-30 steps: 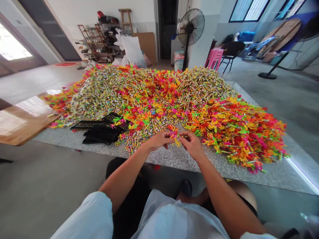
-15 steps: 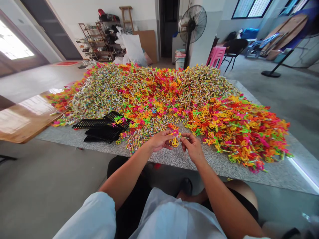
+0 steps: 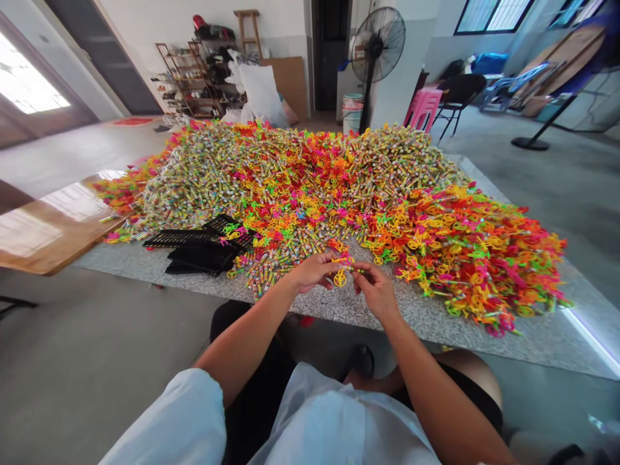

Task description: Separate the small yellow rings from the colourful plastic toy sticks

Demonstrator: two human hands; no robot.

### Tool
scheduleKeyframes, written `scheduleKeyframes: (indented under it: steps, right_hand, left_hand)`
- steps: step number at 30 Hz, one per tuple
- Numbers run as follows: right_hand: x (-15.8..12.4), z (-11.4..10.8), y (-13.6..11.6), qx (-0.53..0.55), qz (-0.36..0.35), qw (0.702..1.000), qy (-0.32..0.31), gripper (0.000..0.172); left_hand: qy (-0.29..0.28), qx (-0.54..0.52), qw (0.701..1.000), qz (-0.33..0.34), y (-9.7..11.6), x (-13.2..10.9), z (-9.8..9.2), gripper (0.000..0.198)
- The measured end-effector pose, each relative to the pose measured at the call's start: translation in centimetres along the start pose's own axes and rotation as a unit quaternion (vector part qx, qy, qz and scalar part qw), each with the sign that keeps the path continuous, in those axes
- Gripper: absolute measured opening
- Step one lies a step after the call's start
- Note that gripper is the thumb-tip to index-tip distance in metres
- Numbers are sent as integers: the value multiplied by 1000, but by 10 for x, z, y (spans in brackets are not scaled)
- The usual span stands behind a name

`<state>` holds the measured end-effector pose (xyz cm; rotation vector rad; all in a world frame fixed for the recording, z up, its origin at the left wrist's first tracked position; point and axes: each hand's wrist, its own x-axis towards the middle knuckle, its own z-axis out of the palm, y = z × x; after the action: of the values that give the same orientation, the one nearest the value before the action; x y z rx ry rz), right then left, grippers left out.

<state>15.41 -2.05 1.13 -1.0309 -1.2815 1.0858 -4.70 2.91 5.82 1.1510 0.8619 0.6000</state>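
Close to the table's front edge, my left hand [image 3: 314, 272] pinches a yellow plastic piece with a round loop [image 3: 340, 278]. My right hand [image 3: 375, 286] meets it from the right, thumb and finger closed on a small printed tube [image 3: 357, 268] at the piece's side. Whether the two parts are joined I cannot tell. Just beyond my fingers lie pink and orange loop pieces [image 3: 339, 246]. Loose printed tubes [image 3: 264, 274] are scattered left of my left hand. To the right of my right hand spreads a heap of orange, yellow and pink pieces with tubes [image 3: 484, 258].
Black slotted trays [image 3: 201, 252] are stacked at the left of the speckled stone table [image 3: 310, 310]. A large mound of printed tubes [image 3: 194, 161] covers the far side. Behind it stand a fan [image 3: 375, 48], pink stools [image 3: 423, 108] and a white sack [image 3: 264, 90].
Both hands stay together over the same spot. My right fingers have shifted slightly, and the tube between them shows more plainly. The whole view has moved a little.
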Motion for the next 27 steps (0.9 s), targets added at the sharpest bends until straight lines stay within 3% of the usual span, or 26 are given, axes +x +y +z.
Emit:
scheduleKeyframes:
  steps: [10, 20, 27]
  right_hand:
    - [-8, 5, -1, -4, 26, 999, 28, 32]
    - [-9, -1, -5, -28, 54, 998, -2, 32]
    - [-4, 3, 0, -25, 18, 994, 106, 33]
  left_hand:
    - [15, 24, 1000, 2, -5, 4, 2, 38]
    - [24, 0, 1000, 20, -15, 12, 2, 40]
    - [72, -158, 985, 2, -19, 18, 17, 42]
